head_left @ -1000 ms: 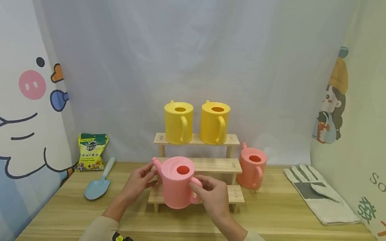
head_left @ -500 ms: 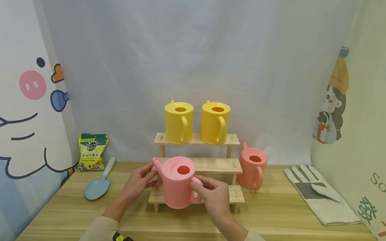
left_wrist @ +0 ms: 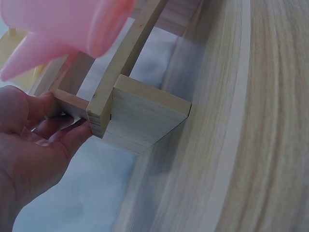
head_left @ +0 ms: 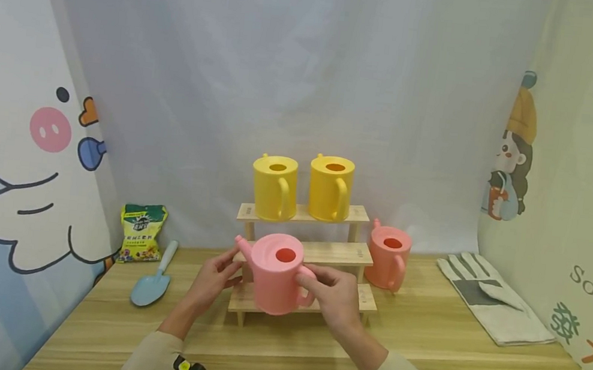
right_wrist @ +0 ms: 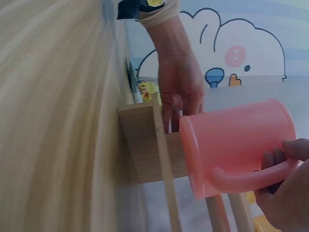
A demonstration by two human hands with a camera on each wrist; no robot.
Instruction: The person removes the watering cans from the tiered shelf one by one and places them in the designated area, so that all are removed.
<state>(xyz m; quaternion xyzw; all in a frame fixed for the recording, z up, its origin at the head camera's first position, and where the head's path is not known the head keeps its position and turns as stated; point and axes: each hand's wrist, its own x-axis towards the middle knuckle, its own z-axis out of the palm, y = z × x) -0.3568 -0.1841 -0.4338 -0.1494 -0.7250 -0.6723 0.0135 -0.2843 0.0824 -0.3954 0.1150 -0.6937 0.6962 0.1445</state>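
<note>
My right hand (head_left: 337,298) grips the handle of a pink watering can (head_left: 277,279), held upright over the lower steps of a three-step wooden rack (head_left: 335,253). In the right wrist view the can (right_wrist: 236,145) hangs clear above the bottom step, its handle between my thumb and curled fingers. My left hand (head_left: 210,284) is at the rack's left side, below the can's spout. Seen from the left wrist, its thumb and fingers pinch a wooden side piece of the rack (left_wrist: 149,106). Two yellow watering cans (head_left: 274,192) stand on the top step.
A second pink watering can (head_left: 386,261) stands right of the rack. On the left are a yellow-green packet (head_left: 141,235) and a light blue trowel (head_left: 151,287). White-grey gloves (head_left: 496,302) lie at the right on the wooden table (head_left: 446,357). A pale curtain hangs behind.
My right hand has raised the pink watering can slightly and shifted it a little to the right. The left hand stays at the rack.
</note>
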